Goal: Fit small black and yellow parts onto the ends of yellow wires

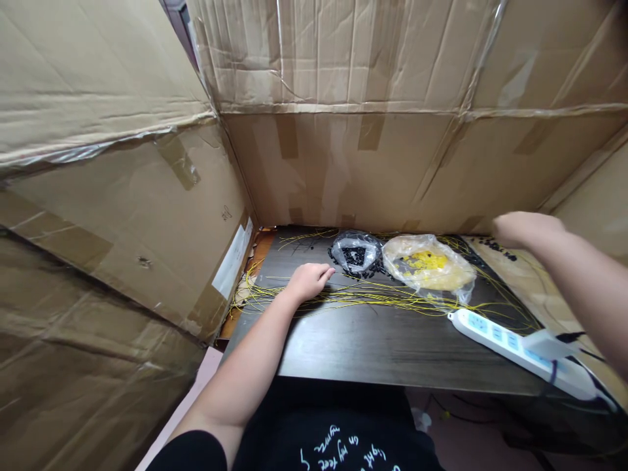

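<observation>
My left hand (310, 281) is closed in a pinch over the bundle of thin yellow wires (373, 296) that runs across the dark table; what its fingertips hold is too small to name. Far to the right, my right hand (528, 229) is raised near the cardboard-covered side, close to some small black pieces (499, 248). It is blurred, and its fingers are hard to make out. Between the hands sit a clear bag of small black parts (356, 254) and a clear bag of small yellow parts (429, 263).
A white power strip (520, 347) with a plug and cables lies at the table's right front. Tall cardboard walls (353, 170) stand behind and at both sides. The dark table's front edge (363, 376) is close to my body.
</observation>
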Demonstrator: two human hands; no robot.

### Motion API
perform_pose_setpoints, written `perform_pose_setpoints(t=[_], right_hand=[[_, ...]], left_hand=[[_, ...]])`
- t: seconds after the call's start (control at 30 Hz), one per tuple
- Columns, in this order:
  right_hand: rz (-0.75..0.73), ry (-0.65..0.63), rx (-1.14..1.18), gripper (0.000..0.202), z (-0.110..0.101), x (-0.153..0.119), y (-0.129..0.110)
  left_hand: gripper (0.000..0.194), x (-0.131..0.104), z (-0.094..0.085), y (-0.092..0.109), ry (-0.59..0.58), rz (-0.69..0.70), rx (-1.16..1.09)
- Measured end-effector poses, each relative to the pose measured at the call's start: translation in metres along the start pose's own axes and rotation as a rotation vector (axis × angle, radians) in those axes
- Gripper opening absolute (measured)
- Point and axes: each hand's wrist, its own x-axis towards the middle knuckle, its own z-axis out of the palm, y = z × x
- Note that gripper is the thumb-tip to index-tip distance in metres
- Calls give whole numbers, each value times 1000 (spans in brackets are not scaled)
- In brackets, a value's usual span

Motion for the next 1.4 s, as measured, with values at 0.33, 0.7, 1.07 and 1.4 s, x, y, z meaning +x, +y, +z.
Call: perform_pose_setpoints(t=[0.33,0.7,1.07,1.4], right_hand=[[-594,-329,612,21,43,-137,-260],[-618,-67,609,26,74,-165,-271],[-494,-38,800,23,77,-168,-268],[-178,118,997,23,76,-167,-270]], left_hand=[[48,-2,2,0,-25,21,113],[48,-3,-2,10,-30,8,210],[34,-3,-3,17,275,65,90],[27,-11,19,41,174,261,-68]])
